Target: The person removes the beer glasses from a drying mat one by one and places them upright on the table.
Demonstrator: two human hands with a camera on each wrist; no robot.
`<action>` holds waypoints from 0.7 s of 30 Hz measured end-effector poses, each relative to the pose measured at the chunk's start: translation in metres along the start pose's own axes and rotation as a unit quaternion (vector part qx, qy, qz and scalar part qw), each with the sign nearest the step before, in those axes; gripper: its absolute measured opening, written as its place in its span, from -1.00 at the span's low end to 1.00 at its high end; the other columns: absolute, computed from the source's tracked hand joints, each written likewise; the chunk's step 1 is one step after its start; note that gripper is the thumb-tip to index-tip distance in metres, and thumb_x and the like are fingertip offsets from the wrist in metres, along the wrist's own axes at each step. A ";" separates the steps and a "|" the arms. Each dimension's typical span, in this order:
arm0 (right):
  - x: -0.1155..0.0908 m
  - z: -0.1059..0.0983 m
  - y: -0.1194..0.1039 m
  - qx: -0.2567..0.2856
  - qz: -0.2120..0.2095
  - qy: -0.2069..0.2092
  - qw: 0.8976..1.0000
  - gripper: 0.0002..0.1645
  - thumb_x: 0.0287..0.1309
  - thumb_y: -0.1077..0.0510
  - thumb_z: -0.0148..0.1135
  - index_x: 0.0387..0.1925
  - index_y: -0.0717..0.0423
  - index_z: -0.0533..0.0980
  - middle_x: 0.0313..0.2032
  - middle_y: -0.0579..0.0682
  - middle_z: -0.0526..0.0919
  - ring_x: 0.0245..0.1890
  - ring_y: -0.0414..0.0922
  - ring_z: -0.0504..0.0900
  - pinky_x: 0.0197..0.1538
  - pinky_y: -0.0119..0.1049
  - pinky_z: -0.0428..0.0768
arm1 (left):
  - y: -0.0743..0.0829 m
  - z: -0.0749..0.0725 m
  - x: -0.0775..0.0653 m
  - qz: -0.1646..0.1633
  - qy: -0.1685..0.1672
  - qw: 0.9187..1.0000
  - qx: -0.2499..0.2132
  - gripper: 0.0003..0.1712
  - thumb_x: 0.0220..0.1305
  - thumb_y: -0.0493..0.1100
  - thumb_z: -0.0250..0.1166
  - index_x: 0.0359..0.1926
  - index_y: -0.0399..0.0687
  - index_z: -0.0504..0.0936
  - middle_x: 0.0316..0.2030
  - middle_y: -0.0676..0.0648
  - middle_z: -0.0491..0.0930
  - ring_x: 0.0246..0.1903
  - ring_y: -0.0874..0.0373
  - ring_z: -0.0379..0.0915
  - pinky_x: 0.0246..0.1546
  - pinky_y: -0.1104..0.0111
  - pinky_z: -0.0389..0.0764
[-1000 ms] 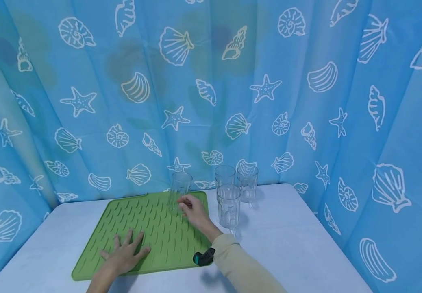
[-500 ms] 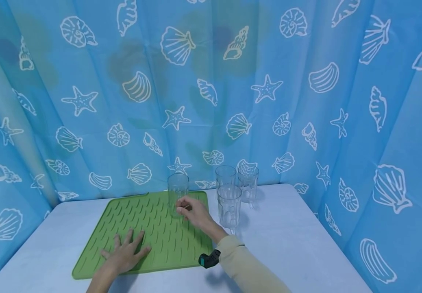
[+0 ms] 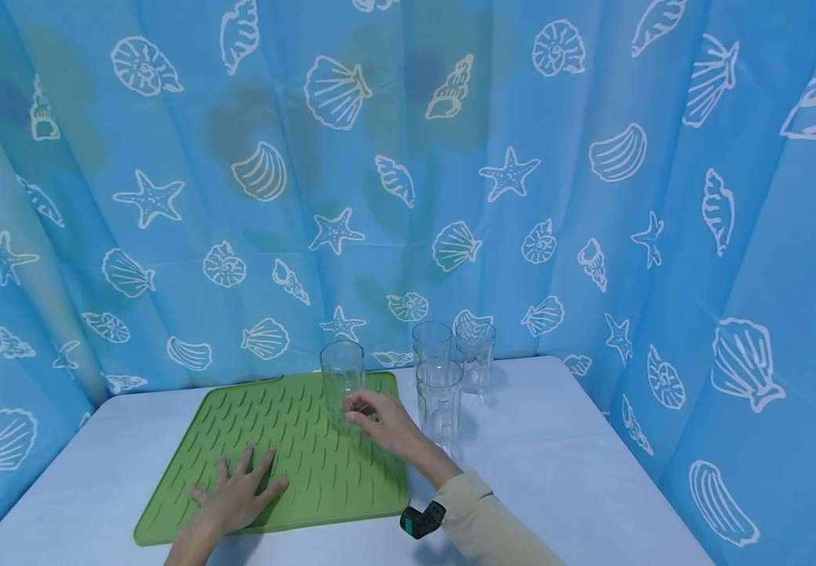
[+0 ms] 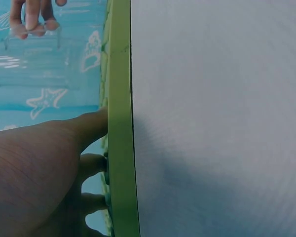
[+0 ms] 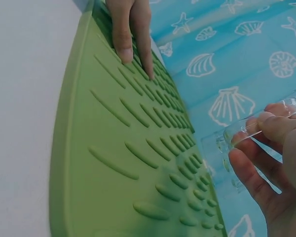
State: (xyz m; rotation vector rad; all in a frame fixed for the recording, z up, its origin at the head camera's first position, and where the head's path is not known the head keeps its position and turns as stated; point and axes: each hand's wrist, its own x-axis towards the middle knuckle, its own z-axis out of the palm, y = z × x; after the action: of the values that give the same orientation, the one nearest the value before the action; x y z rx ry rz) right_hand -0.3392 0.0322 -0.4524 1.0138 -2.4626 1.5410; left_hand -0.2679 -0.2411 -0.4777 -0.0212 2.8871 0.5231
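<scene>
My right hand [image 3: 383,423] grips the handle of a clear glass mug [image 3: 342,376] over the back right part of a green ridged drying mat [image 3: 309,483]. In the right wrist view, the thumb and curled fingers hold the handle [image 5: 246,129]. A gap shows between the mug [image 4: 37,66] and the mat in the left wrist view, so it appears raised, roughly upright. My left hand [image 3: 237,497] rests on the mat's front left part with its fingers spread; its thumb and fingertips touch the mat in the left wrist view.
Several more things border the mat: glass mugs [image 3: 439,405] stand on the white tabletop [image 3: 542,448] just to its right. A blue curtain [image 3: 394,181] with white shell prints hangs behind and at both sides. A dark wrist device [image 3: 422,520] sits by my right cuff.
The mug in my right hand has gone from leaning right to nearly upright and come slightly nearer to me. My right forearm has shifted right and nearer. My left hand stays on the mat.
</scene>
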 end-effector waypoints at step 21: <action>-0.038 -0.021 -0.018 0.030 -0.014 -0.002 0.999 -0.74 0.39 0.14 0.12 0.02 0.16 0.54 -0.14 0.12 0.69 -0.26 -0.13 0.68 -0.29 -0.05 0.73 | 0.001 0.001 -0.003 0.007 0.013 1.000 0.007 -0.02 0.32 0.50 -0.07 0.53 0.00 0.08 0.50 -0.42 -0.18 0.36 -0.67 -0.52 -0.04 -0.71 -0.41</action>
State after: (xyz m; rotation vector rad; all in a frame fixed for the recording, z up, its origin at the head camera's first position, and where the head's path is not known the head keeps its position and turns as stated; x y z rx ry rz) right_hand -0.3054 0.0630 -0.4425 1.0574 -2.4073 1.6154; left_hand -0.2648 -0.2398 -0.4771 -0.0054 2.9170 0.5100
